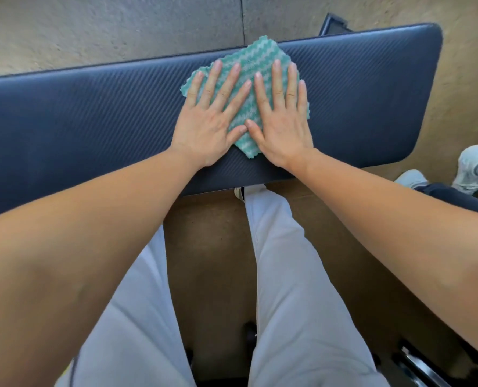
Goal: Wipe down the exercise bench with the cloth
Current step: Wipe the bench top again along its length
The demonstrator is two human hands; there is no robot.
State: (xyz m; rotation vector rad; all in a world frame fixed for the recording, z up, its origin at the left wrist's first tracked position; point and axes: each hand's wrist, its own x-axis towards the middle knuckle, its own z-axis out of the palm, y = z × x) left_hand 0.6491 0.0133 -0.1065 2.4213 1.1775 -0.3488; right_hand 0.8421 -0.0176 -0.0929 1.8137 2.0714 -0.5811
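Note:
A dark blue padded exercise bench (92, 115) with a ribbed surface runs left to right across the view. On its middle lies a green-and-white wavy cloth (250, 61), spread flat and reaching the bench's far edge. My left hand (208, 118) rests palm-down on the cloth's left half, fingers spread. My right hand (281, 115) lies flat on the right half, fingers spread too. The two thumbs nearly touch over the cloth's near corner. Neither hand grips the cloth; both press on it.
My legs in light grey trousers (282, 261) stand against the bench's near edge. Another person's grey shoes (469, 166) are on the floor at the right. A dark frame part (334, 25) shows behind the bench, and metal parts (416, 364) lie at bottom right.

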